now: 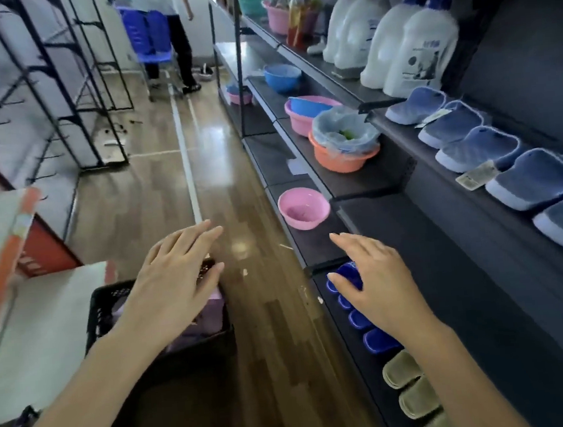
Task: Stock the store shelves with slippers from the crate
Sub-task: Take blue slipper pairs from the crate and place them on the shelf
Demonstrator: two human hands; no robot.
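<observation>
A black crate (105, 303) stands on the floor at lower left with purple slippers (210, 315) inside. My left hand (174, 282) hovers over the crate, fingers straight, holding nothing. My right hand (376, 280) is spread above a row of dark blue slippers (379, 340) on the low shelf (447, 288); whether it touches them I cannot tell. Olive slippers (408, 382) continue that row toward me. Several light blue slippers (480, 147) with tags line the shelf above.
Pink (303, 208), orange (343, 161) and blue basins (283, 76) sit on the shelves further along; white detergent bottles (408, 45) stand on the top shelf. A person (175, 36) with a blue cart (151, 35) stands far down the wooden aisle. Racks (72, 95) and cardboard boxes (3, 242) line the left.
</observation>
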